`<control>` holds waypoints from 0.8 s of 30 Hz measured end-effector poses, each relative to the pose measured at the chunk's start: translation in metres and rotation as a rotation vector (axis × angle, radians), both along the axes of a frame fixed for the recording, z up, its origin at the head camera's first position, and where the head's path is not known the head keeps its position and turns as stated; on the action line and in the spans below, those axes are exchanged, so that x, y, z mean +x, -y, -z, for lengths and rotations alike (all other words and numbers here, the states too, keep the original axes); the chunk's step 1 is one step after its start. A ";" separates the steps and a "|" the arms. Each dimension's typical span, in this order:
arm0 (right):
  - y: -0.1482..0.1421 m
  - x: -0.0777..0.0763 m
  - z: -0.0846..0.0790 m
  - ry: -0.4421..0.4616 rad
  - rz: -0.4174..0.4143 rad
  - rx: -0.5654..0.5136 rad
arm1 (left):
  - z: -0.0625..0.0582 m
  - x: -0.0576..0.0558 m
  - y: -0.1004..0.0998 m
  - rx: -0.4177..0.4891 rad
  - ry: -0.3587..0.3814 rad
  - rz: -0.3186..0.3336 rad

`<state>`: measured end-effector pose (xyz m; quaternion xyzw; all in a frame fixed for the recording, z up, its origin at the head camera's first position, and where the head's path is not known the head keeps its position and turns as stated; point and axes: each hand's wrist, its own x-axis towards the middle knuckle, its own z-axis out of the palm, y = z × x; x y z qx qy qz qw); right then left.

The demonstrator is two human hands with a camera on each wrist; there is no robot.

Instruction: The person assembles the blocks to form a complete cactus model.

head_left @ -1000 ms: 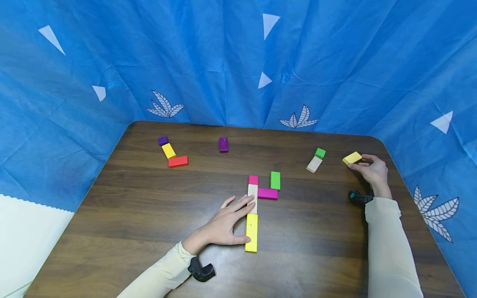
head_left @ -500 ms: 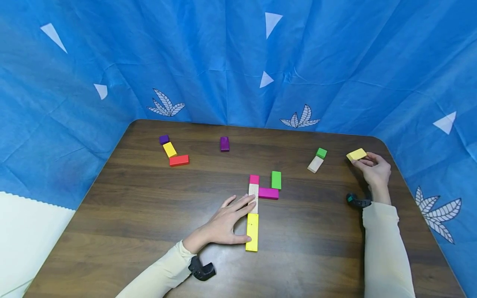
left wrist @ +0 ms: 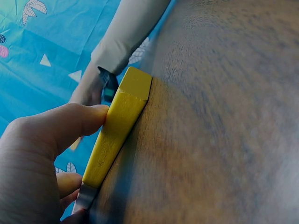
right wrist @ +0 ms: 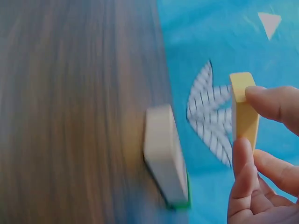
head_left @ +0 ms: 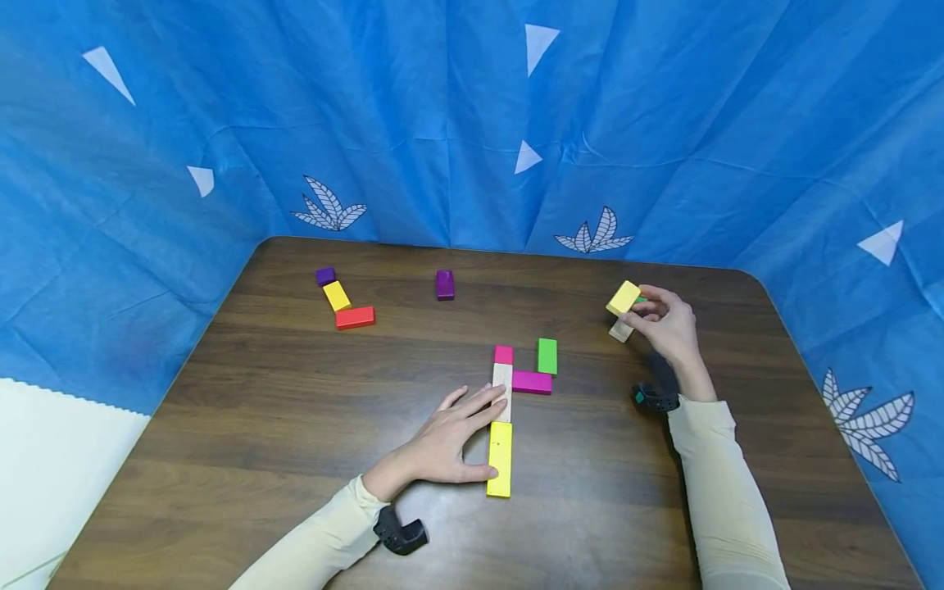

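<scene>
My right hand (head_left: 671,329) pinches a pale yellow block (head_left: 624,297) between thumb and fingers, raised above the table. Just beneath it lie a white block (head_left: 621,331) and a mostly hidden green block (head_left: 642,300). My left hand (head_left: 441,447) rests beside a line of blocks, its fingers spread. Its thumb touches the long yellow block (head_left: 499,459), and its fingertips lie on the white block (head_left: 502,375) ahead of it. A pink block (head_left: 503,355) caps that line; a magenta block (head_left: 532,383) sticks out rightward, with a green block (head_left: 547,356) at its far end.
Toward the back left sit a dark purple block (head_left: 325,277), a yellow block (head_left: 337,295) and a red block (head_left: 356,318). One purple block (head_left: 445,285) stands alone near the back edge. Blue cloth (head_left: 413,123) hangs behind the wooden table (head_left: 243,426).
My right hand has lifted the pale yellow block and carried it left, from the back right corner to over the white and green pair. The left hand has stayed in place.
</scene>
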<state>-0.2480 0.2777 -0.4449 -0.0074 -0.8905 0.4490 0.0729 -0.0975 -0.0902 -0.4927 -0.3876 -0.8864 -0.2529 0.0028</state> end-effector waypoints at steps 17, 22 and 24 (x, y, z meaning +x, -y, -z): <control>0.059 -0.014 0.018 0.119 -0.362 -0.006 | 0.000 0.000 0.000 0.005 0.018 -0.003; 0.063 -0.016 0.019 0.151 -0.416 0.022 | 0.000 0.000 0.000 -0.006 0.017 -0.005; 0.064 -0.015 0.019 0.163 -0.435 0.024 | 0.000 0.000 0.000 -0.005 0.024 -0.003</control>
